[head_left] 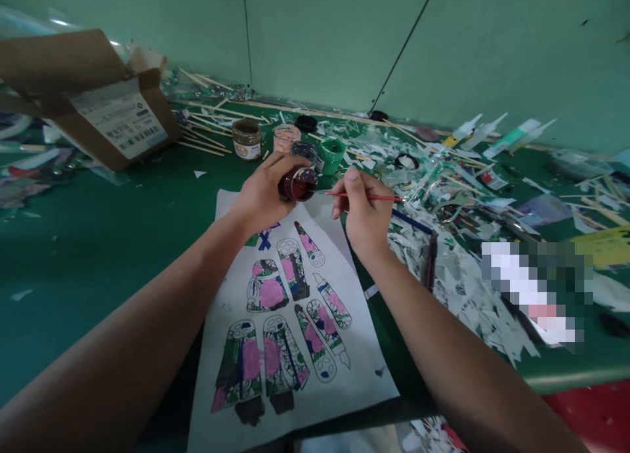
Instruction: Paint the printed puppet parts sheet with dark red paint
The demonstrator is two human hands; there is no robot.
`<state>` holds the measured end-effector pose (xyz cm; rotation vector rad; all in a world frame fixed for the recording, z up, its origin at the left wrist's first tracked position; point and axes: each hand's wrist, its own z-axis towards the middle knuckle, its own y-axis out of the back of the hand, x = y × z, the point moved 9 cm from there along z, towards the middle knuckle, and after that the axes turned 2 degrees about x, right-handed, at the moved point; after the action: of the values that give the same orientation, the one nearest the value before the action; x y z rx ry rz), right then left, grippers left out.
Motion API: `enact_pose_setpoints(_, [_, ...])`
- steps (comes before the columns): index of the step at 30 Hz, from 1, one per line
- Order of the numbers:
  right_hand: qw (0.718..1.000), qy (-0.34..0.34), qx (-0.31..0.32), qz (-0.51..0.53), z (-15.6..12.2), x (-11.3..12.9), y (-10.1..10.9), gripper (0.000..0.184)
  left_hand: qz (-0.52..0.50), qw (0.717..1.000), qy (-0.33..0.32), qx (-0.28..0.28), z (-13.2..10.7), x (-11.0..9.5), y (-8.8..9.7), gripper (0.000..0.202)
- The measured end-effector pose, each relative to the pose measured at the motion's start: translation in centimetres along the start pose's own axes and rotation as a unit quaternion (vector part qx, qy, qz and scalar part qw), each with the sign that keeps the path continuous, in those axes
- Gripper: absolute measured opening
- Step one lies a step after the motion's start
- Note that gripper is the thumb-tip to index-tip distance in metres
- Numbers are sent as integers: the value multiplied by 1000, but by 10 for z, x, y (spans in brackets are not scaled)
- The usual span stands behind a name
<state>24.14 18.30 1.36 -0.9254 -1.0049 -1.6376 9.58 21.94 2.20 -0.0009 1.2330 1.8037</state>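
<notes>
Tilted toward my right side, a small jar of dark red paint (302, 185) is gripped by my left hand (268, 189), its fingers wrapped round it. My right hand (367, 210) pinches a thin red paintbrush (381, 197), whose tip reaches to the jar's mouth. Below both hands lies a white paper sheet (359, 367) with printed figure parts, partly coloured pink, green, blue and black. Just behind the held jar stand a green paint jar (331, 155) and a dark-rimmed jar (304, 152). A peach paint jar (286, 138) and a brown paint jar (247, 140) are farther back.
An open cardboard box (123, 121) sits at the left back. Thin wooden sticks (204, 134) lie along the wall. Paper scraps (457, 295) cover the right side, with several glue-like tubes (514, 138) and a blurred-out rectangular object (536, 295). The green table (123, 243) ends at the right front.
</notes>
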Motion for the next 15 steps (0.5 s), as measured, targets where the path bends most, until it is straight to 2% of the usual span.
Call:
enact_pose_setpoints(4, [999, -3, 43, -14, 0, -3, -9, 37, 1, 1000, -4, 1, -1, -2, 0, 51])
enact_pose_setpoints(9, [1000, -5, -20, 18, 0, -4, 4, 44, 14, 1000, 10, -9, -2, 0, 3, 54])
enact_pose_setpoints(15, [993, -88, 73, 19, -3, -21, -17, 49, 23, 998, 56, -16, -3, 9, 4, 57])
